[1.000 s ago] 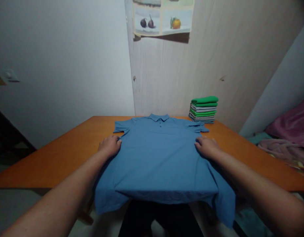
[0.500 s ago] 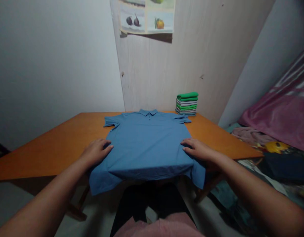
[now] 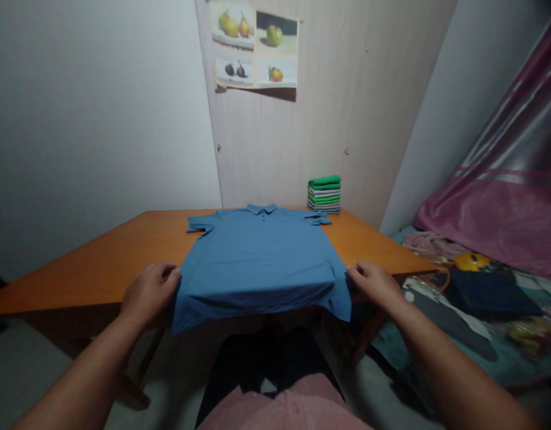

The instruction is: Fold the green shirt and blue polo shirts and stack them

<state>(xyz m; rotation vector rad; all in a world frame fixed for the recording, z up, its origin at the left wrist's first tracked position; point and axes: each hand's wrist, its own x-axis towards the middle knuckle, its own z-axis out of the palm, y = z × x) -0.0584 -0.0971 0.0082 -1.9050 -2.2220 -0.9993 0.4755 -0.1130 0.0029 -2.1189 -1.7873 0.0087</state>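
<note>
The blue polo shirt [image 3: 261,257] lay front up on the orange table [image 3: 109,257], its collar [image 3: 261,209] at the far edge and its hem hanging over the near edge. The left hand [image 3: 152,294] appeared pinched shut, thumb against fingers, on the shirt's left side near the hem; the right hand [image 3: 374,286] pinched the right side at a matching level. How much cloth each held could not be told. Creases crossed the near part; the right sleeve [image 3: 317,218] was bunched. It was judged that sound handling called for light, equal outward tension, with both grips level and the collar undisturbed. A folded stack [image 3: 324,194] stood at far right, near that sleeve.
</note>
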